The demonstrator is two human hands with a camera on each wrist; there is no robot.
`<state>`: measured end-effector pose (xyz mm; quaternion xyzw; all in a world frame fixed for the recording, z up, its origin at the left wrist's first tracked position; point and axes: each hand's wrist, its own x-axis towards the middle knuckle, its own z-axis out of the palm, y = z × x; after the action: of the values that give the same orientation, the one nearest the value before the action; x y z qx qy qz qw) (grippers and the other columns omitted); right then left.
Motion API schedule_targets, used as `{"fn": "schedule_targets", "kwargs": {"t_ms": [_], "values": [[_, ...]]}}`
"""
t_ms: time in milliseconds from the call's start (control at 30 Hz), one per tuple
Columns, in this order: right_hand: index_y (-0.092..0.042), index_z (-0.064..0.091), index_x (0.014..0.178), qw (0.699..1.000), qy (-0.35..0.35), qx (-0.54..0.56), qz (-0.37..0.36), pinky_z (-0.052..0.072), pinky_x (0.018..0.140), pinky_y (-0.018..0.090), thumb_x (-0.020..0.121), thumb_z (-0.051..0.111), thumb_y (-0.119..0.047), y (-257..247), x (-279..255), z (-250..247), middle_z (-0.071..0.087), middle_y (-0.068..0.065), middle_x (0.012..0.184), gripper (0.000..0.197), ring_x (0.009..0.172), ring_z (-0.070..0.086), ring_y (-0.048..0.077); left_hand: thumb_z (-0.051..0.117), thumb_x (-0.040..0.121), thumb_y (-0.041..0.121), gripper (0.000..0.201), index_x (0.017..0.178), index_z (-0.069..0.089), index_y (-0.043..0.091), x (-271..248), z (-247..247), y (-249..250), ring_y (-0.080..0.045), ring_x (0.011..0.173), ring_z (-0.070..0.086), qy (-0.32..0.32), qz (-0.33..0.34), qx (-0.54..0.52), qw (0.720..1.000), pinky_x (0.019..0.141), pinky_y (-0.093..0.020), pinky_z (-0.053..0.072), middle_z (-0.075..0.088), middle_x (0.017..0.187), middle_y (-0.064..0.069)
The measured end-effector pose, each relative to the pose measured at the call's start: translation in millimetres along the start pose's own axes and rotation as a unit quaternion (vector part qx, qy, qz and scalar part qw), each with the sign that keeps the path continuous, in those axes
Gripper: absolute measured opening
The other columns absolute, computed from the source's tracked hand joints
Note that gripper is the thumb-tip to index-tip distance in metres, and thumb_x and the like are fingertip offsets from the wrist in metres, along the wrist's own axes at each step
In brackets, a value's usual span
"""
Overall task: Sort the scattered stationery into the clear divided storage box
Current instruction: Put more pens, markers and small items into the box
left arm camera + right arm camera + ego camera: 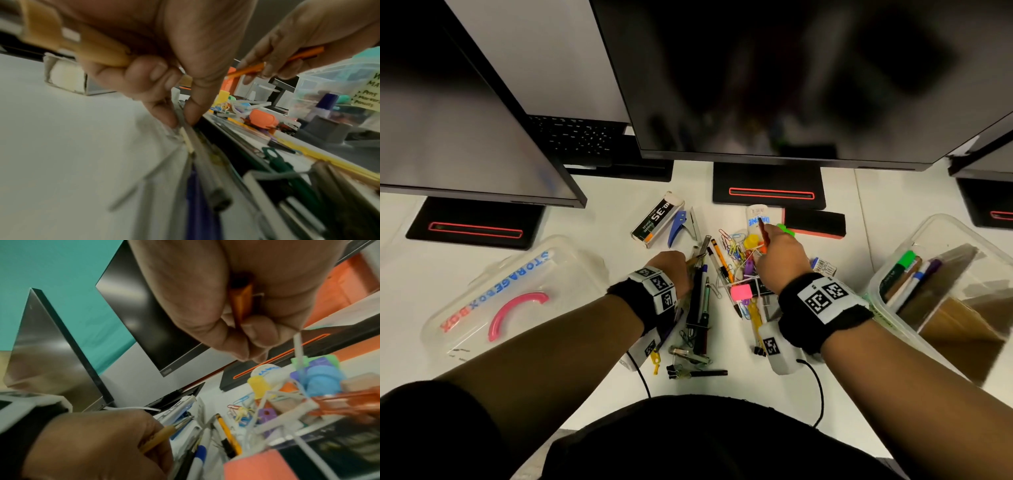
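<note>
My left hand (675, 268) is down in a row of pens (700, 298) at the middle of the desk. It holds a tan pen (92, 47) in its curled fingers, while thumb and forefinger pinch a thin grey pen (186, 129). My right hand (780, 255) hovers over a heap of paper clips (732, 245) and small items, gripping an orange pen (242, 305) that points away from me. The clear divided box (893, 253) stands open at the right, with markers (909, 274) in its near compartment.
The box's lid (510, 298) with a pink handle lies at the left. A staple box (657, 219), a blue staple remover (681, 226), a glue stick (756, 216) and a black board eraser (815, 222) lie behind the pile. Monitor stands (768, 185) line the back of the desk.
</note>
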<state>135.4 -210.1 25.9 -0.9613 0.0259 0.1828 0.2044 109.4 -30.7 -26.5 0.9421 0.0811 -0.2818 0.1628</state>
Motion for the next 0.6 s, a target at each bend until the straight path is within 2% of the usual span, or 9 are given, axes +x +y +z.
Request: {"fn": "schedule_targets", "kwargs": {"t_ms": [67, 133, 233, 300, 400, 467, 533, 600], "values": [[-0.001, 0.044, 0.132, 1.000, -0.001, -0.007, -0.026, 0.050, 0.092, 0.035, 0.088, 0.050, 0.004, -12.8, 2.9, 5.0, 0.058, 0.018, 0.121, 0.044, 0.111, 0.058, 0.030, 0.057, 0.087, 0.033, 0.033, 0.105, 0.059, 0.005, -1.5, 1.1, -0.3, -0.029, 0.102, 0.061, -0.009, 0.002, 0.005, 1.000, 0.072, -0.028, 0.042, 0.063, 0.111, -0.014], [0.000, 0.045, 0.128, 0.999, -0.016, -0.017, -0.039, 0.051, 0.091, 0.035, 0.090, 0.044, 0.002, -24.9, 6.8, 13.3, 0.059, 0.019, 0.120, 0.038, 0.109, 0.059, 0.031, 0.057, 0.086, 0.040, 0.040, 0.105, 0.059, 0.005, -1.6, -0.2, -0.9, -0.029, 0.100, 0.060, -0.021, -0.003, 0.013, 1.000, 0.071, -0.028, 0.042, 0.063, 0.108, -0.013], [0.000, 0.044, 0.123, 0.997, -0.057, -0.023, -0.050, 0.048, 0.089, 0.035, 0.091, 0.043, 0.000, -38.3, 12.4, 25.6, 0.060, 0.020, 0.118, 0.032, 0.108, 0.060, 0.033, 0.055, 0.086, 0.042, 0.042, 0.102, 0.060, 0.004, -0.4, -7.0, -2.6, -0.027, 0.084, 0.055, -0.051, -0.036, 0.013, 0.998, 0.068, -0.028, 0.041, 0.056, 0.091, -0.012], [0.000, 0.045, 0.120, 0.995, -0.075, -0.024, -0.054, 0.048, 0.086, 0.035, 0.089, 0.044, 0.000, -42.8, 17.6, 33.5, 0.061, 0.020, 0.115, 0.031, 0.105, 0.060, 0.034, 0.053, 0.086, 0.037, 0.033, 0.091, 0.059, 0.005, 1.1, -11.6, -5.8, -0.025, 0.080, 0.050, -0.061, -0.052, -0.016, 0.997, 0.064, -0.028, 0.040, 0.051, 0.086, -0.009], [-0.001, 0.049, 0.116, 0.994, -0.085, -0.050, -0.046, 0.049, 0.082, 0.035, 0.087, 0.047, -0.001, -44.2, 26.1, 42.0, 0.061, 0.019, 0.113, 0.028, 0.102, 0.061, 0.033, 0.053, 0.086, 0.031, 0.025, 0.071, 0.046, 0.013, 0.7, -16.6, -13.7, -0.024, 0.079, 0.048, -0.057, -0.064, -0.076, 0.993, 0.055, -0.025, 0.033, 0.049, 0.079, -0.006], [-0.003, 0.049, 0.117, 0.992, -0.098, -0.071, -0.032, 0.051, 0.083, 0.035, 0.087, 0.050, -0.004, -43.9, 29.7, 45.4, 0.061, 0.018, 0.115, 0.029, 0.104, 0.061, 0.032, 0.053, 0.086, 0.031, 0.023, 0.072, 0.046, 0.014, -0.3, -18.2, -20.7, -0.024, 0.081, 0.048, -0.056, -0.070, -0.111, 0.990, 0.062, -0.026, 0.035, 0.049, 0.077, -0.003], [-0.003, 0.048, 0.121, 0.989, -0.111, -0.099, -0.024, 0.052, 0.089, 0.037, 0.088, 0.053, -0.008, -43.0, 31.5, 47.3, 0.059, 0.017, 0.121, 0.034, 0.110, 0.059, 0.031, 0.052, 0.086, 0.032, 0.021, 0.081, 0.052, 0.012, 0.3, -18.3, -26.6, -0.025, 0.082, 0.050, -0.059, -0.070, -0.125, 0.988, 0.068, -0.028, 0.038, 0.053, 0.085, -0.006], [-0.003, 0.048, 0.123, 0.984, -0.117, -0.129, -0.034, 0.050, 0.090, 0.037, 0.090, 0.052, -0.010, -42.1, 32.0, 49.2, 0.058, 0.017, 0.125, 0.034, 0.112, 0.058, 0.030, 0.051, 0.086, 0.032, 0.021, 0.082, 0.052, 0.011, 0.6, -18.6, -30.9, -0.024, 0.077, 0.050, -0.057, -0.078, -0.141, 0.985, 0.065, -0.027, 0.038, 0.053, 0.082, -0.006]]}}
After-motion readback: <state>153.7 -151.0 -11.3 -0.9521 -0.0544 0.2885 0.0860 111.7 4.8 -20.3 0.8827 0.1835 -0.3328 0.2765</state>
